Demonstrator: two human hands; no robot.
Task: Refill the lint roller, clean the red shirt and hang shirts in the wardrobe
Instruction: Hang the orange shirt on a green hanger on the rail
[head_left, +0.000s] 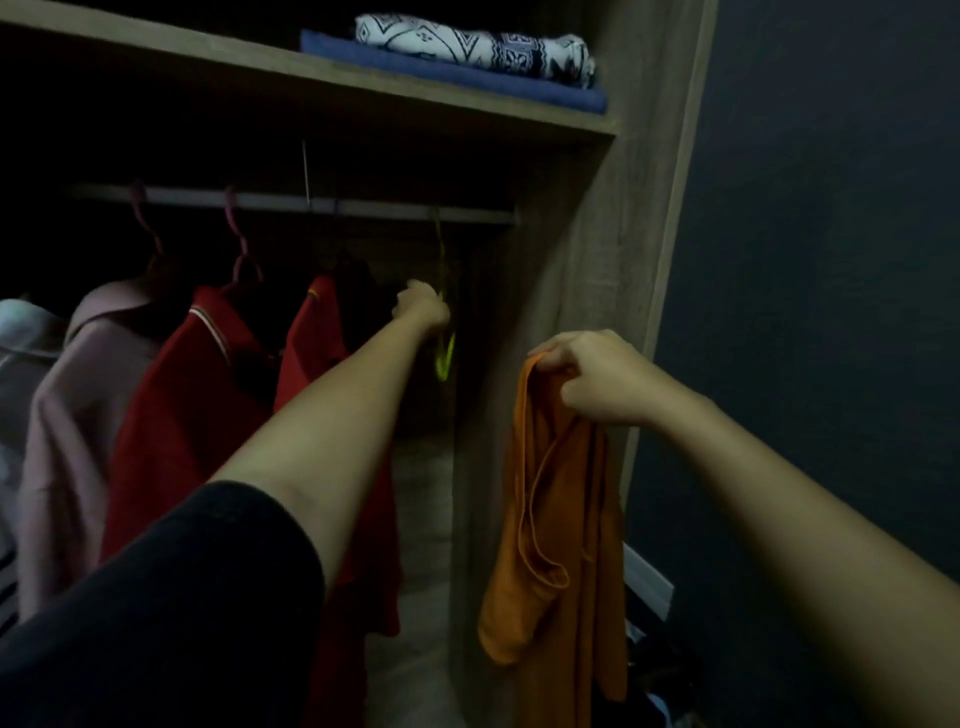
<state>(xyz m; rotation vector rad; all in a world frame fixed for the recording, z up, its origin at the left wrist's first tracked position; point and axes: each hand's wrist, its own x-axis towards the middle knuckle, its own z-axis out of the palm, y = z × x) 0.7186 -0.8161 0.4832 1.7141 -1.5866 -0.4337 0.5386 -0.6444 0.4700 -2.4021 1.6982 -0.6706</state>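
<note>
My left hand (422, 306) reaches deep into the wardrobe and grips a yellow-green hanger (444, 358) that hangs from the rail (363, 203) at its right end. My right hand (592, 376) is shut on the neckline of an orange shirt (550, 525), which dangles in front of the wardrobe's right side panel. Two red shirts hang on the rail to the left of my left arm: one with a striped collar (182, 415) and one partly behind my forearm (317, 332).
A pale pink garment (67, 405) hangs at the left on a pink hanger. Folded cloths, one patterned (467, 47) on a blue one, lie on the shelf above. The wooden side panel (561, 270) and a dark wall (831, 260) stand to the right.
</note>
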